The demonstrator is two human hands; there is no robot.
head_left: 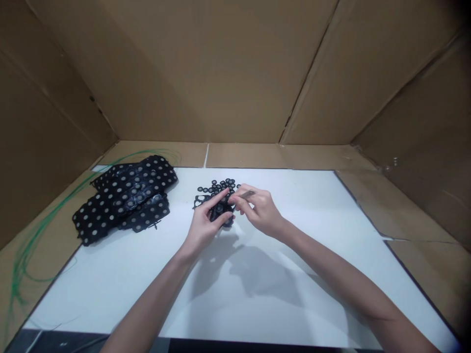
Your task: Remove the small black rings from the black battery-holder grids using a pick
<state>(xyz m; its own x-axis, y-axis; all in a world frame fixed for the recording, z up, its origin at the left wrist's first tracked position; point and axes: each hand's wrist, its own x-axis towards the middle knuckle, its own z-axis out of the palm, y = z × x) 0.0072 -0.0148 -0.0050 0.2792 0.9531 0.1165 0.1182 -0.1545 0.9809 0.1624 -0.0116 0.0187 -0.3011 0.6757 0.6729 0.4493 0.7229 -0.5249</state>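
With my left hand (206, 223) I hold a black part (220, 208), which lies between my thumb and my fingers; this grip is closed on it. The part is near the middle of the white tabletop (312, 196), and its lower details are too small to tell. My right hand (263, 211) comes to it from three o'clock, and its grip is closed on a slim dark tool (248, 194). The tool is tilted, and its working end I cannot see clearly.

Just beyond my hands, at twelve o'clock, there is a loose group of small black rings (214, 182). At ten o'clock from my left hand, near its fingers, lies a flat black openwork piece (199, 199).

Well apart, at ten o'clock, black sheets with pale dots (99, 213) lie in an overlapping pile. Green strands (44, 220) curve around its far and outer sides. Brown cardboard walls (191, 73) stand at nine, twelve and three o'clock.
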